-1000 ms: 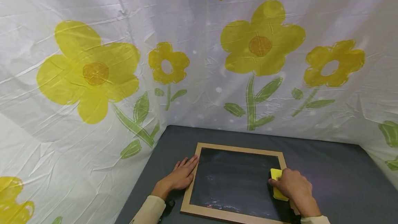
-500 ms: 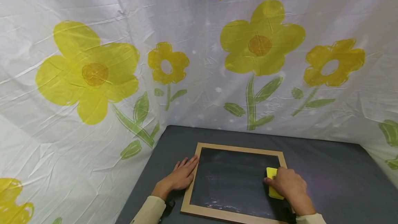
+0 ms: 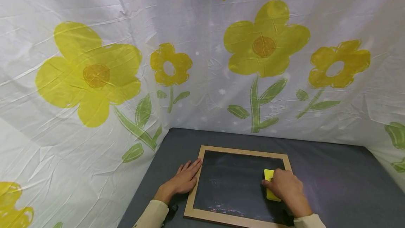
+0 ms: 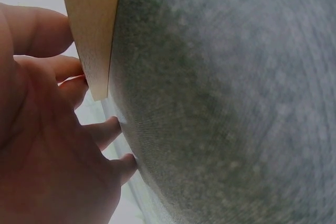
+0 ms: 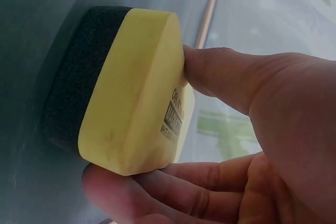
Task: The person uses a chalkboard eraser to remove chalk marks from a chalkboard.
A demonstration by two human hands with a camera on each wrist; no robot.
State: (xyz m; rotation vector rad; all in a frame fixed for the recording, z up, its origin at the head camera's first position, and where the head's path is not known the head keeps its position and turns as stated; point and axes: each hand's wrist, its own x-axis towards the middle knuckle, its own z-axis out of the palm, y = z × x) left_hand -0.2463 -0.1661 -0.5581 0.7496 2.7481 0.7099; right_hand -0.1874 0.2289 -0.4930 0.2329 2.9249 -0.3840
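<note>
A blackboard [image 3: 234, 182] in a light wooden frame [image 3: 246, 152] lies flat on the dark table. My right hand [image 3: 286, 187] grips a yellow board eraser [image 3: 269, 175] on the right part of the board. In the right wrist view, the black felt of the eraser [image 5: 139, 87] faces the board, with thumb and fingers on opposite sides of the yellow body. My left hand [image 3: 183, 180] rests at the left edge of the frame, fingers extended. The left wrist view shows its fingers touching the wooden frame [image 4: 97, 35] and the table cloth.
Pinkish-white chalk smears [image 3: 221, 207] show along the board's lower edge. The dark table [image 3: 341, 182] extends to the right and behind. A white curtain [image 3: 205, 80] printed with yellow flowers hangs behind and at the left.
My right hand has slid the eraser left across the board, away from the right side of the frame. The left hand has stayed in place.
</note>
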